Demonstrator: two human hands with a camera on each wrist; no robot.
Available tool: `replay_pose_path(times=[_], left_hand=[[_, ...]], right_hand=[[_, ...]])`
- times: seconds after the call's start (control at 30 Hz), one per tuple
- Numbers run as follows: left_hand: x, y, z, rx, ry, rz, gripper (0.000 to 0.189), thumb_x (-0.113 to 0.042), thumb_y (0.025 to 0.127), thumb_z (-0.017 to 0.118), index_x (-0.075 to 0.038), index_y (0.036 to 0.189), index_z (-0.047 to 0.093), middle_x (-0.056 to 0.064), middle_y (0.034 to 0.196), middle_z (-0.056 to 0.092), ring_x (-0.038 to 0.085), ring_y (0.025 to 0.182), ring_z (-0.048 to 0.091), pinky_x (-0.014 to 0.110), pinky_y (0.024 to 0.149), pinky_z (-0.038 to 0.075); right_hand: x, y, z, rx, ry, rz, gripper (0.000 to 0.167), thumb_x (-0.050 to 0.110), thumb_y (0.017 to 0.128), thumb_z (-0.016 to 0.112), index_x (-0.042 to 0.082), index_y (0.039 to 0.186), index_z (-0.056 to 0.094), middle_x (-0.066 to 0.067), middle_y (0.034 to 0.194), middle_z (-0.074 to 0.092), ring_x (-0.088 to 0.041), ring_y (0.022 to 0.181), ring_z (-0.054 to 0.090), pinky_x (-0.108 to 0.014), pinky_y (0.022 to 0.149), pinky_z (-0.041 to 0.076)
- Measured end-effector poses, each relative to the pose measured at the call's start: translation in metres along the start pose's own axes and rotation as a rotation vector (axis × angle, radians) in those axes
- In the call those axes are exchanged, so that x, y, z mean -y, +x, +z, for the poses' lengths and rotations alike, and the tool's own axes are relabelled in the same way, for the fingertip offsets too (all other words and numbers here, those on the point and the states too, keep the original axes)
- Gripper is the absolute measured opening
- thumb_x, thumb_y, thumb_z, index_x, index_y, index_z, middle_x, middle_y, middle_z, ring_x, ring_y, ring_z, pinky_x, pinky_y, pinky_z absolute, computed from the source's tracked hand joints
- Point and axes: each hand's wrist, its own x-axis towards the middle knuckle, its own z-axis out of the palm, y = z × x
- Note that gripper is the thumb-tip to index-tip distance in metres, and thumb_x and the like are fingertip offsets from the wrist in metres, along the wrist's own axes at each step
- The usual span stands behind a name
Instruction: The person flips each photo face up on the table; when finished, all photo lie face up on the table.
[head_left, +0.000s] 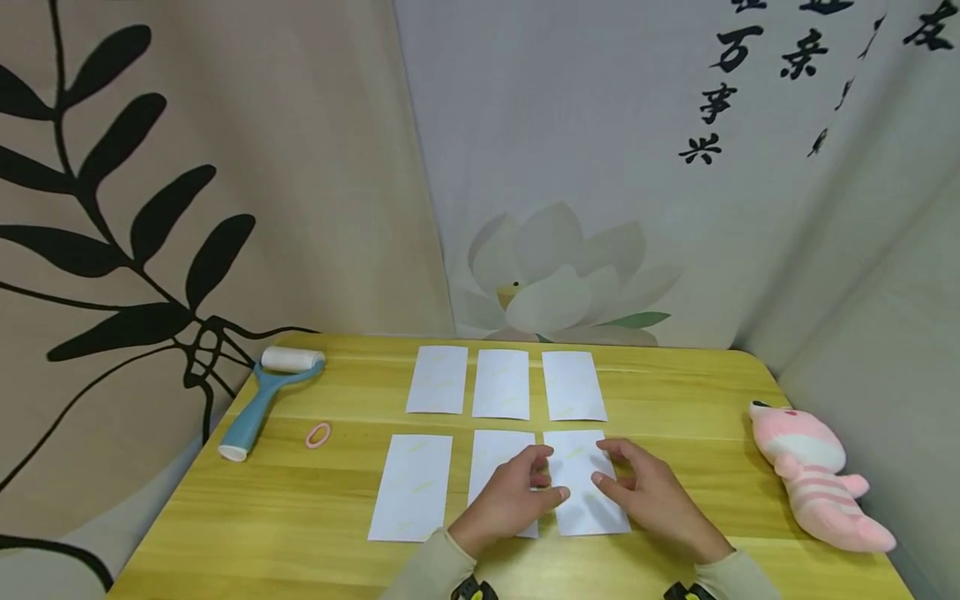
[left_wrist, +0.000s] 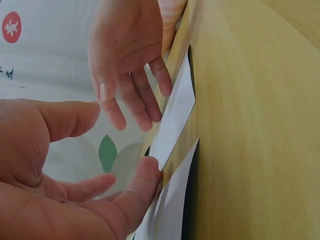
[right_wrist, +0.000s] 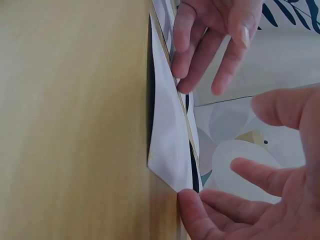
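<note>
White paper cards lie in two rows of three on the wooden table. Both hands are at the near right card (head_left: 581, 479), one on each side of it. My left hand (head_left: 513, 496) hovers partly over the near middle card (head_left: 498, 446), hiding some of it, with its fingers loosely bent toward the right. From the other side my right hand (head_left: 652, 500) faces it, thumb and fingers apart and fingertips at the card's right edge. In the right wrist view, one fingertip (right_wrist: 190, 200) meets a card corner. Neither hand grips anything.
Left on the table (head_left: 300, 517) lie a blue-handled lint roller (head_left: 262, 400) and a small pink ring (head_left: 318, 435). A pink plush toy (head_left: 821, 479) lies by the right edge. Printed curtains (head_left: 337, 167) hang behind. The far cards (head_left: 501, 383) lie near the back edge.
</note>
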Motion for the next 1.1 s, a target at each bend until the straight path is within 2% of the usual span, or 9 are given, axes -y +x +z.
replay_pose_path(times=[0.13, 0.27, 0.37, 0.5, 0.63, 0.8, 0.9, 1.0, 1.1], left_hand=[[-0.003, 0.002, 0.004, 0.015, -0.036, -0.017, 0.064, -0.030, 0.096, 0.078, -0.006, 0.150, 0.053, 0.019, 0.148, 0.062, 0.030, 0.126, 0.067, 0.050, 0.105, 0.056], [-0.005, 0.004, 0.005, 0.019, -0.053, -0.023, 0.065, -0.029, 0.096, 0.078, -0.005, 0.151, 0.052, 0.019, 0.148, 0.062, 0.031, 0.126, 0.067, 0.051, 0.105, 0.055], [-0.006, 0.005, 0.004, 0.024, -0.053, -0.029, 0.066, -0.030, 0.096, 0.078, -0.006, 0.151, 0.052, 0.019, 0.148, 0.062, 0.031, 0.126, 0.066, 0.052, 0.105, 0.055], [-0.007, 0.007, 0.003, 0.035, -0.046, -0.042, 0.066, -0.033, 0.097, 0.077, -0.008, 0.152, 0.052, 0.017, 0.149, 0.061, 0.029, 0.127, 0.065, 0.051, 0.106, 0.055], [-0.007, 0.008, 0.003, 0.042, -0.041, -0.054, 0.065, -0.034, 0.097, 0.077, -0.009, 0.152, 0.052, 0.015, 0.148, 0.061, 0.029, 0.127, 0.065, 0.051, 0.106, 0.054], [-0.008, 0.007, 0.001, 0.030, -0.012, -0.056, 0.060, -0.035, 0.097, 0.077, -0.011, 0.148, 0.057, 0.013, 0.144, 0.064, 0.027, 0.123, 0.066, 0.050, 0.102, 0.056], [-0.007, 0.007, 0.000, -0.010, 0.003, -0.031, 0.054, -0.030, 0.096, 0.079, -0.009, 0.143, 0.061, 0.013, 0.139, 0.066, 0.025, 0.117, 0.067, 0.047, 0.096, 0.057], [-0.006, 0.008, 0.000, -0.042, -0.050, -0.026, 0.054, -0.024, 0.095, 0.080, -0.006, 0.142, 0.059, 0.014, 0.136, 0.065, 0.023, 0.112, 0.068, 0.041, 0.090, 0.058], [-0.003, 0.009, 0.007, -0.058, -0.215, -0.056, 0.059, -0.014, 0.094, 0.079, -0.002, 0.145, 0.052, 0.017, 0.135, 0.062, 0.023, 0.108, 0.069, 0.039, 0.085, 0.062]], right_hand=[[-0.003, -0.001, 0.000, 0.013, -0.007, -0.020, 0.055, 0.034, 0.097, 0.079, 0.011, 0.144, 0.060, -0.015, 0.145, 0.063, -0.034, 0.134, 0.061, -0.034, 0.092, 0.063], [-0.004, -0.005, -0.002, 0.058, -0.076, -0.082, 0.071, 0.040, 0.089, 0.086, 0.012, 0.148, 0.057, -0.014, 0.150, 0.060, -0.033, 0.129, 0.064, -0.038, 0.093, 0.062], [-0.004, -0.011, -0.002, 0.095, -0.167, -0.167, 0.088, 0.048, 0.080, 0.092, 0.013, 0.151, 0.054, -0.015, 0.155, 0.055, -0.035, 0.133, 0.060, -0.042, 0.099, 0.060], [-0.004, -0.016, -0.002, 0.117, -0.282, -0.247, 0.102, 0.055, 0.073, 0.095, 0.015, 0.155, 0.050, -0.018, 0.161, 0.048, -0.039, 0.144, 0.051, -0.055, 0.108, 0.053], [-0.002, -0.019, -0.002, 0.121, -0.322, -0.246, 0.102, 0.051, 0.073, 0.095, 0.015, 0.157, 0.049, -0.018, 0.163, 0.046, -0.042, 0.146, 0.048, -0.065, 0.110, 0.047], [0.000, -0.020, -0.003, 0.115, -0.338, -0.236, 0.106, 0.049, 0.075, 0.095, 0.011, 0.160, 0.045, -0.016, 0.161, 0.050, -0.039, 0.144, 0.052, -0.064, 0.112, 0.047], [0.001, -0.019, -0.004, 0.122, -0.334, -0.234, 0.108, 0.048, 0.075, 0.095, 0.008, 0.161, 0.042, -0.016, 0.159, 0.052, -0.038, 0.143, 0.053, -0.063, 0.112, 0.047], [0.002, -0.018, -0.005, 0.131, -0.335, -0.225, 0.110, 0.048, 0.075, 0.095, 0.008, 0.162, 0.041, -0.016, 0.158, 0.052, -0.037, 0.141, 0.054, -0.061, 0.112, 0.047], [0.001, -0.018, -0.004, 0.145, -0.330, -0.206, 0.110, 0.048, 0.076, 0.094, 0.007, 0.162, 0.039, -0.017, 0.157, 0.053, -0.033, 0.138, 0.056, -0.055, 0.111, 0.050]])
